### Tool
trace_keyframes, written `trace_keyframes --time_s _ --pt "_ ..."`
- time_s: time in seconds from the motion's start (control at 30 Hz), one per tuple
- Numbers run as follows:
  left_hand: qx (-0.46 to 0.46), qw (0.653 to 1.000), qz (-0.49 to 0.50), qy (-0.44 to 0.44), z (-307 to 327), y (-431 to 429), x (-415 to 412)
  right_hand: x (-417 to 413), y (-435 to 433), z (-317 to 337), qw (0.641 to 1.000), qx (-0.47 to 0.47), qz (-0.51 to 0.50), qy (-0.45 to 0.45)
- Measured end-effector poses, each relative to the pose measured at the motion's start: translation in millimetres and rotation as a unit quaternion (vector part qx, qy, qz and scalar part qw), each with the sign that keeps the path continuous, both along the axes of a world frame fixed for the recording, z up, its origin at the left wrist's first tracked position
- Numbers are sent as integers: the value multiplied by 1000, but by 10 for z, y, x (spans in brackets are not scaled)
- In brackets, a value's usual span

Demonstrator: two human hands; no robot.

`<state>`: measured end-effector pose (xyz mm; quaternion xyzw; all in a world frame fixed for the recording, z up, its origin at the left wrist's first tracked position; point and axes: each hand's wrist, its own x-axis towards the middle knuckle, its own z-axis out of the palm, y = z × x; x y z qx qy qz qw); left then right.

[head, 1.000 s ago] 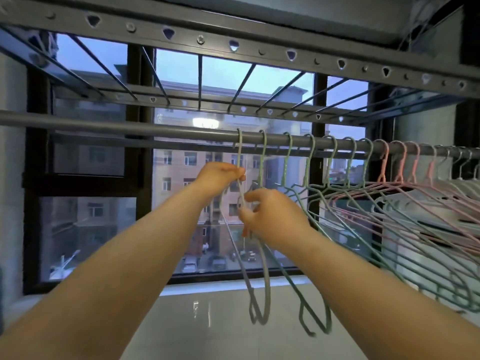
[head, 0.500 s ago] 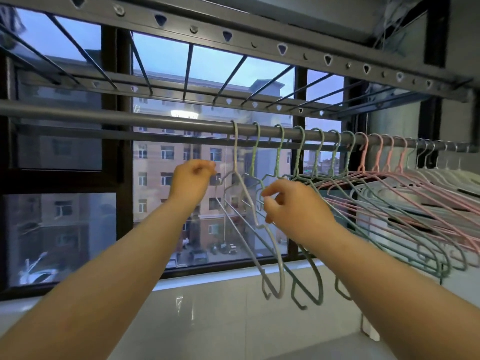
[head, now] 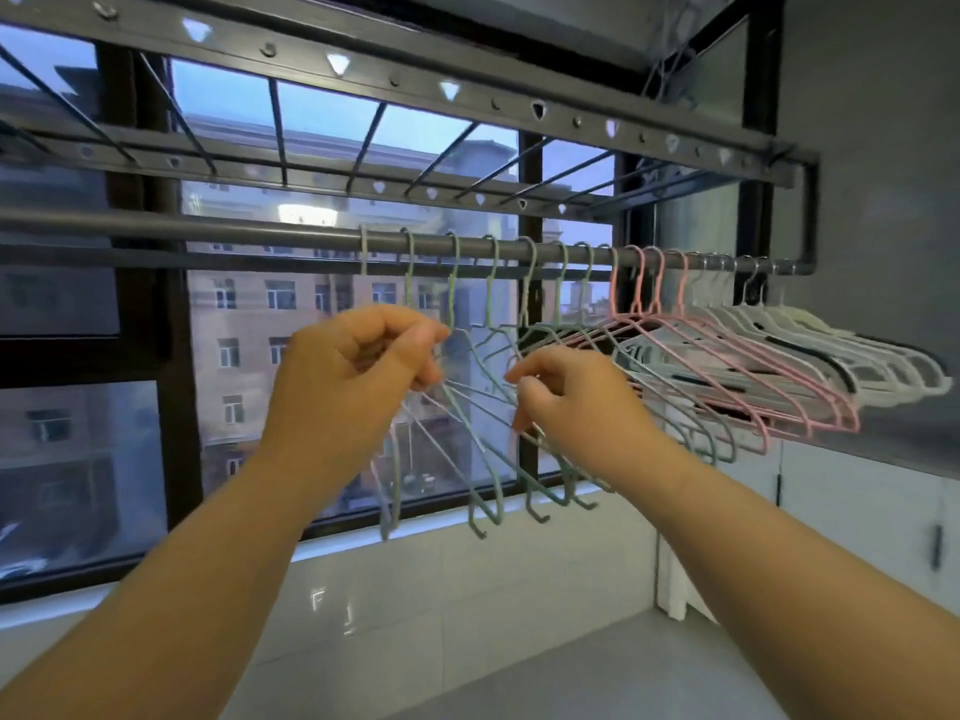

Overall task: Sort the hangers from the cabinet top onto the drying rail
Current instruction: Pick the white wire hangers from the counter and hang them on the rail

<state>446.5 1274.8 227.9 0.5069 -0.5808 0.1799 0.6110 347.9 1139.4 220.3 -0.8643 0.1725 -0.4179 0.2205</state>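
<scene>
A grey drying rail (head: 208, 232) runs across the window. Several green hangers (head: 483, 350) hang on it by their hooks at the middle. To their right hang three pink hangers (head: 727, 366), then several white hangers (head: 852, 356) near the rail's right end. My left hand (head: 358, 366) is curled, with thumb and fingers pinched on the neck of the leftmost green hangers. My right hand (head: 566, 402) is curled on the wire arms of green hangers a little further right. The two hands are about a hand's width apart.
A slotted metal rack frame (head: 395, 85) hangs above the rail. The dark window frame (head: 171, 356) and the window sill (head: 332, 540) lie behind the hangers. White cabinet doors (head: 857, 511) stand at the lower right under a grey wall (head: 872, 148). The rail's left half is bare.
The view has swung right, so the rail's right end shows. My left hand has moved right and down from the rail to the green hangers and closed on them. The green hangers now hang more spread out.
</scene>
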Motion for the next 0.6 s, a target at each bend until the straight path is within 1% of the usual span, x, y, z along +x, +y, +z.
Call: trace_keyframes --time_s 0.1,0.17,0.23,0.4,0.5,0.6 --pt "8 999 -38 3 -162 -249 -471 -447 -228 -81 1000 1 16 8" --pt "23 997 -72 16 -309 -511 -789 -807 -409 -159 1000 -4 -1 23" --pt "46 994 -93 38 -483 -861 -1131 -1254 -654 -252 999 10 -27 43" --pt "166 966 -168 103 -1007 -1859 -1952 -2424 -1390 -537 988 75 -103 92" --pt "232 950 -175 109 -1308 -2507 -2339 -3009 -1842 -736 978 106 -148 102" --pt "299 935 -157 105 -1574 -3167 -2579 -3439 -2310 -967 965 147 -184 112"
